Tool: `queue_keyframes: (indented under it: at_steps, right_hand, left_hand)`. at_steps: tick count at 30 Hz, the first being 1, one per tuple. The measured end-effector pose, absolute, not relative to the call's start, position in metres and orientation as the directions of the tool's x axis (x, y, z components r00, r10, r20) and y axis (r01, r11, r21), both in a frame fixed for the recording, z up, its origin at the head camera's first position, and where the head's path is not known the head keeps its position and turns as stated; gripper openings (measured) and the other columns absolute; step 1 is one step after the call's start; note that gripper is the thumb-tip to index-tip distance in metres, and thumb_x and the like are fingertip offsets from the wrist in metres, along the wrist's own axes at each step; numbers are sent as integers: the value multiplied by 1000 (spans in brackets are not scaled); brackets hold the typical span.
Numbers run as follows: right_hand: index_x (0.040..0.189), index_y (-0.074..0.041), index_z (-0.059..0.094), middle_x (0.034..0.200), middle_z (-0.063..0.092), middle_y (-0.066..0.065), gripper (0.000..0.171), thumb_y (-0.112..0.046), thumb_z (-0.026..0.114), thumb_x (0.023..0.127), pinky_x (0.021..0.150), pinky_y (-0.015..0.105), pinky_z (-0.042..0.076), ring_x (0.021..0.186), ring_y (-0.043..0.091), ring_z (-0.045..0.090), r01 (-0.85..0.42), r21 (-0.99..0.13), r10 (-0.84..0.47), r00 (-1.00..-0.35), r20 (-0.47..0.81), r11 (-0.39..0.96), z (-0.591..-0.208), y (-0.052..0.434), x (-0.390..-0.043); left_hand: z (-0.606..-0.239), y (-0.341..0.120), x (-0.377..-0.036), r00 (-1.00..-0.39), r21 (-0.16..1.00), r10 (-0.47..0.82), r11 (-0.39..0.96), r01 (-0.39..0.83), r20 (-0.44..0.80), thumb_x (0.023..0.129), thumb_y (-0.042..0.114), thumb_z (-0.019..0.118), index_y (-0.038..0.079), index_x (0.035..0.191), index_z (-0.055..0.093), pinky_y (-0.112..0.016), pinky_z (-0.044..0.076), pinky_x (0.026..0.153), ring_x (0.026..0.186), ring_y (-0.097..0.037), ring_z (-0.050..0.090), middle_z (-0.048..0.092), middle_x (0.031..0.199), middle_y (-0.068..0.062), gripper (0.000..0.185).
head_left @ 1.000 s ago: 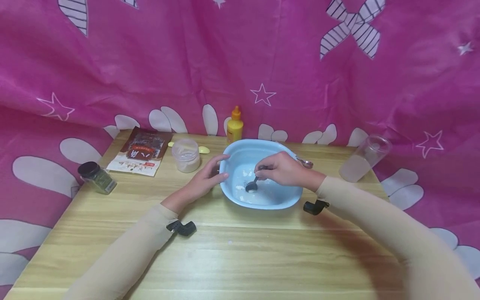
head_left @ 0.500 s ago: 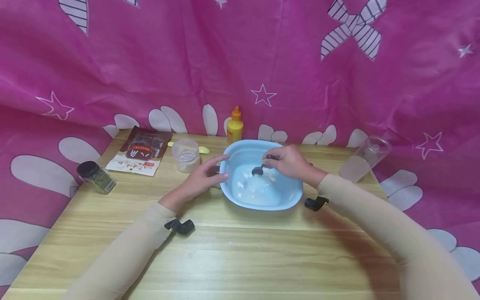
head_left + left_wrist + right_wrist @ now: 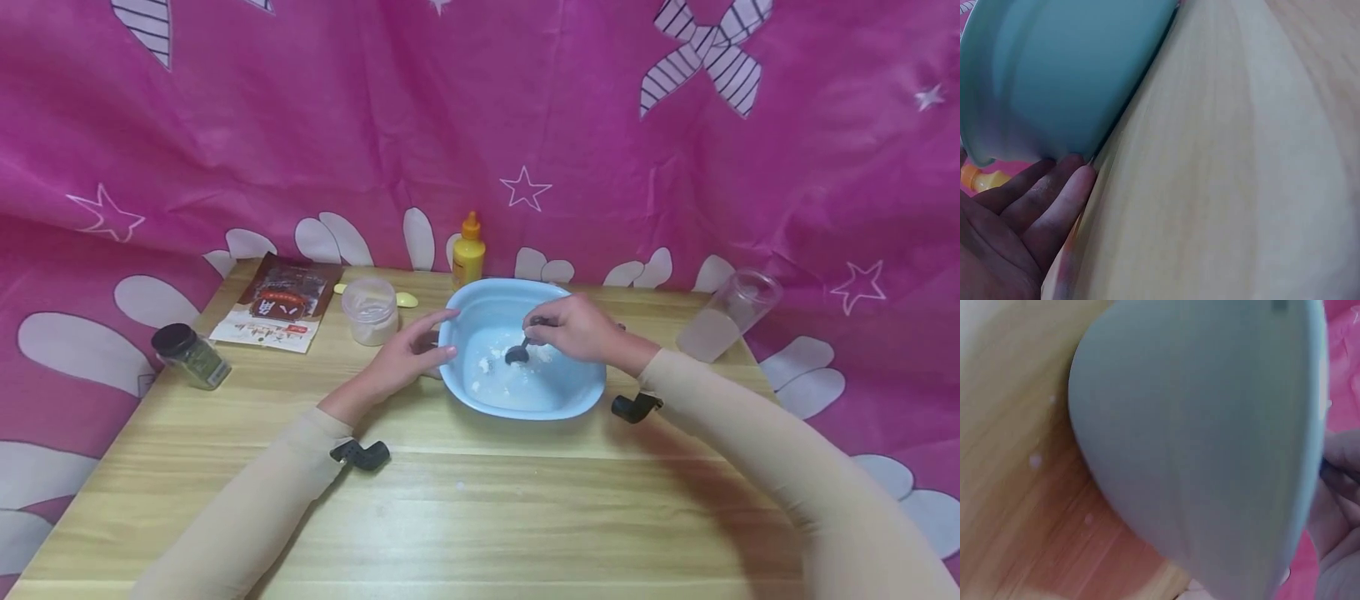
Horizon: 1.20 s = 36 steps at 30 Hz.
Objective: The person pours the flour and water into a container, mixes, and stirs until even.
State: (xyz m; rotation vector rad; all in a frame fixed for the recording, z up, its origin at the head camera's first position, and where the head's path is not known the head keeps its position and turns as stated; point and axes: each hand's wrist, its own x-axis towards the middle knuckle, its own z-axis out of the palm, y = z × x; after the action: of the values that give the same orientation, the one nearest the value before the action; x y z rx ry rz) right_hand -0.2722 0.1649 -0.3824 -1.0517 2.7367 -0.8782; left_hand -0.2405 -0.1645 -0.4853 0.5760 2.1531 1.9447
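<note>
spoon [image 3: 517, 353] shifted nearer — right hand [image 3: 573, 329] fingers pinch it | left hand [image 3: 408, 358] fingers straight, steadying bowl [image 3: 480, 392]

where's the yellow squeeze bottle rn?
Head view: the yellow squeeze bottle stands at the table's far edge against the pink curtain, just behind the blue basin, right of the small lidded tub.

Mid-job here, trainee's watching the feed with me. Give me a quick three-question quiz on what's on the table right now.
1. True or false: the right hand holds a dark spoon inside the blue basin.
2. What does the left hand touch? A) yellow bottle B) the basin's left rim C) dark-lidded jar
3. What stands at the table's far edge just behind the basin?

Key
1. True; its grip is on the handle, the spoon's bowl in white mix.
2. B
3. The yellow squeeze bottle.
</note>
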Motion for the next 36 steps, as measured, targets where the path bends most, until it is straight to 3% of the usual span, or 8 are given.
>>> queue_keyframes:
  at_steps: [4,11,19,24,28,32,36]
  right_hand:
    - [100,-11,86,82,79,-7,7,-12,79,104,59,25,49,72,9,69,-578,-533,-616,-777,128,618,-383,169,-274]
    - [109,-10,87,96,84,-5,10,-17,81,105,84,34,66,92,14,82,-453,-691,-634,-773,-10,563,-382,164,-268]
    - [105,-6,85,88,82,-1,10,-13,78,106,76,31,63,85,16,81,-428,-623,-501,-863,66,655,-385,172,-278]
    - [107,-6,85,93,84,2,11,-15,80,104,88,35,68,91,27,84,-356,-702,-544,-837,-53,617,-381,176,-275]
    - [110,-3,85,97,84,7,13,-14,78,106,89,35,69,94,31,84,-339,-722,-511,-860,-23,603,-383,175,-278]
    - [114,0,84,99,84,9,15,-10,79,105,80,27,67,92,27,84,-324,-698,-409,-911,49,638,-387,175,-284]
    - [116,-1,85,100,84,8,16,-12,80,105,85,33,69,92,24,84,-311,-712,-408,-912,38,630,-389,171,-285]
  left_hand:
    - [-485,-164,-241,-907,986,406,67,154,114,107,20,76,21,169,49,-50,71,85,131,-45,66,59,153,-28,67]
    - [-481,-164,-239,-907,988,405,44,148,118,107,17,75,21,169,48,-51,71,85,128,-44,68,60,151,-29,68]
    - [-483,-164,-240,-909,988,404,64,142,105,108,17,75,22,169,49,-51,71,85,127,-43,68,59,151,-29,66]
    - [-482,-164,-240,-909,987,402,67,147,108,108,17,75,22,169,49,-51,71,85,127,-43,68,59,151,-29,66]
    - [-481,-164,-239,-910,987,398,64,149,111,108,17,74,22,169,48,-52,71,85,128,-43,68,59,152,-29,67]
    - [-483,-163,-240,-909,988,403,59,146,110,108,17,75,22,170,48,-51,71,85,128,-43,68,59,151,-28,67]
    - [-483,-163,-240,-907,988,406,58,146,111,108,18,75,23,169,48,-50,71,84,128,-44,68,59,152,-28,67]
